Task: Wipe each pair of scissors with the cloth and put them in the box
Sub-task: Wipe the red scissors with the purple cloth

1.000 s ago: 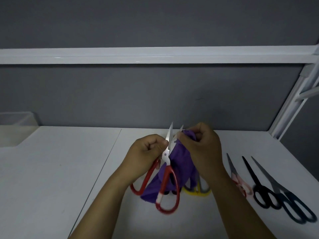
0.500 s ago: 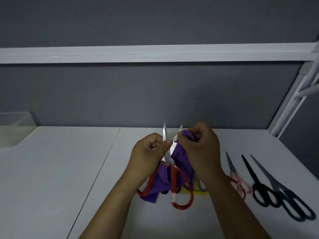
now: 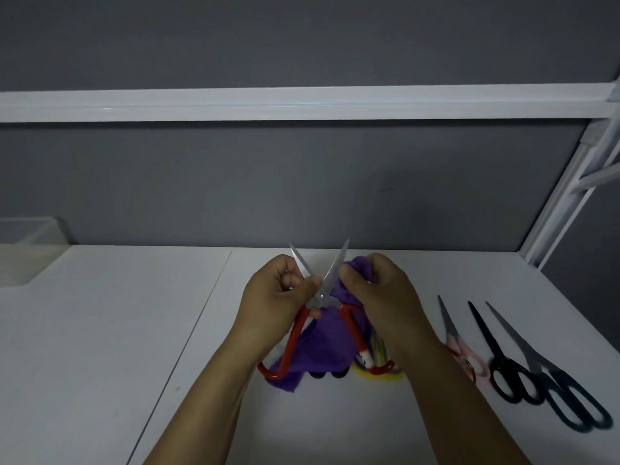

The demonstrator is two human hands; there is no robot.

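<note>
Only container I could see on the head cam was the clear box (image 3: 30, 250), way off at the left edge of the white table (image 3: 100, 330). It was too washed out for me to tell what was in it. The red-handled scissors (image 3: 320, 299) were up off the table in front of the person, well apart from that box, blades spread in a V pointing up and away. The left hand (image 3: 278, 300) had its fingers curled round them right by the pivot. The right hand (image 3: 379, 297) was closed on the purple cloth (image 3: 322, 350), pinching it against the right-side blade, and the rest of it hung down between the red handle loops. Yellow-handled scissors (image 3: 379, 376) peeked out under the right wrist. The pink scissors (image 3: 464, 354), black scissors (image 3: 503, 370) and dark blue scissors (image 3: 563, 397) lay side by side on the table further right.
</note>
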